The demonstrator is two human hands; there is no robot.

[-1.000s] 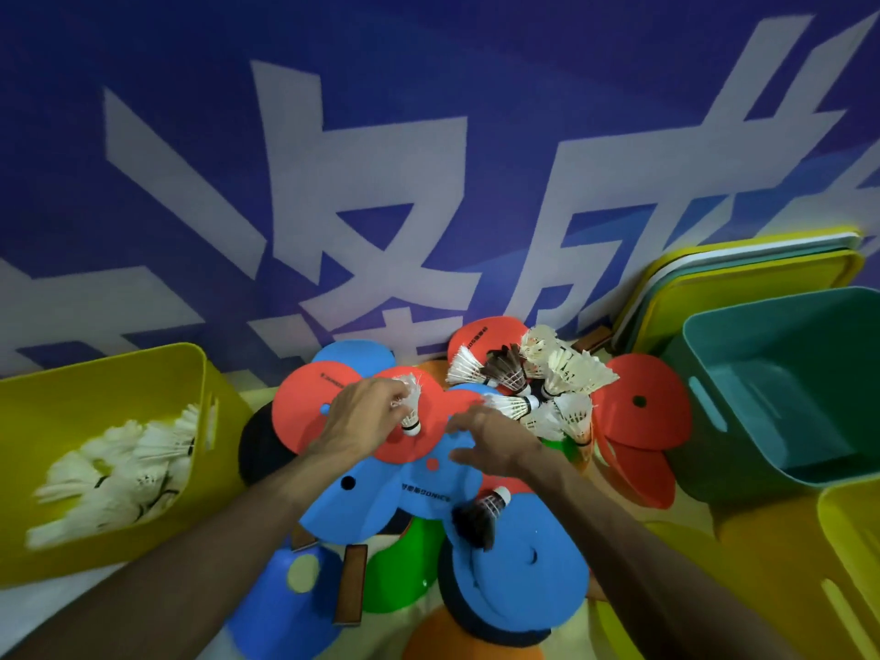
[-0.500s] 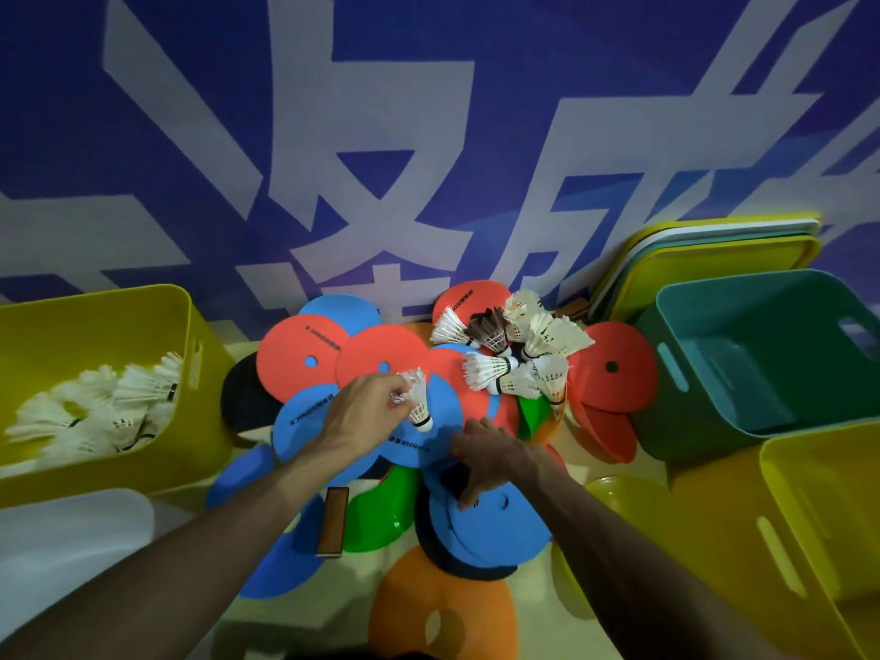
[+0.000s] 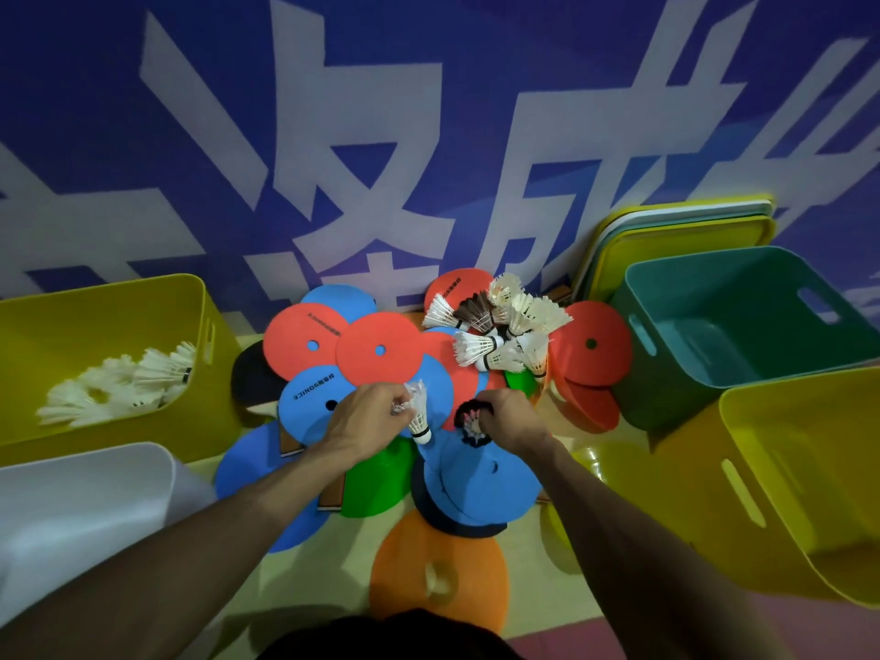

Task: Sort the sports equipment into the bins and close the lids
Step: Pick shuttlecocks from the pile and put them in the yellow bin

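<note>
Two hands are working above the disc pile (image 3: 378, 347).
Left hand (image 3: 369, 416) is pinching a white shuttlecock (image 3: 419, 419), right hand (image 3: 512, 421) is curling round a black shuttlecock (image 3: 469, 419) — featherlight, crushable skirts, likely safest taken by the cork.

The left hand (image 3: 366, 421) covers most of the white shuttlecock (image 3: 421, 427) feathers, and the right hand (image 3: 512, 421) hides part of the dark shuttlecock (image 3: 469, 421). The white bin (image 3: 71, 497) runs off the left edge. A wooden handle (image 3: 332, 493) lies mostly buried under coloured discs (image 3: 378, 350).
</note>
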